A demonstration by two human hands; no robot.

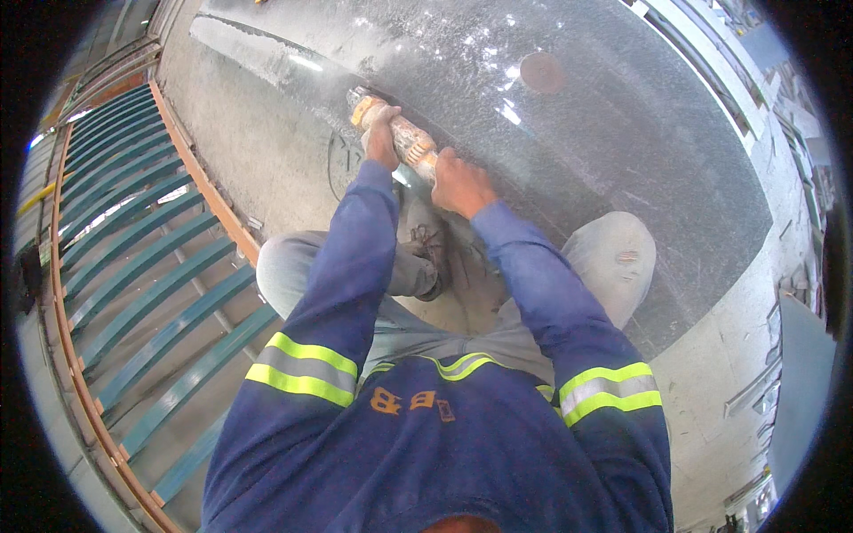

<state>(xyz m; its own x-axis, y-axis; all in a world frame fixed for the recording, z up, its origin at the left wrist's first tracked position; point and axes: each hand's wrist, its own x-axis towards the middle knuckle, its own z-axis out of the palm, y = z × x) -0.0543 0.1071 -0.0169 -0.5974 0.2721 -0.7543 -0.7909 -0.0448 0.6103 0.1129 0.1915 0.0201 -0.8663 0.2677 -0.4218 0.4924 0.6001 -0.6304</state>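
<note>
Both my hands are wrapped round a dusty yellow angle grinder [410, 142], which points away from me and to the left. My left hand [380, 135] grips it near its head. Farther back, my right hand [462, 184] closes round the rear of its body. The grinder's head meets the edge of a large dark stone slab [613, 142], beside a pale dusty strip. Its disc is too blurred to make out. White dust lies over the tool and around the cut line.
At my left stands a long rack [151, 258] of curved teal slats in an orange-brown frame. A round brownish mark [542, 73] shows on the slab. My knees and a dark shoe [428, 258] are close below the grinder. A grey panel [800, 382] leans at the far right.
</note>
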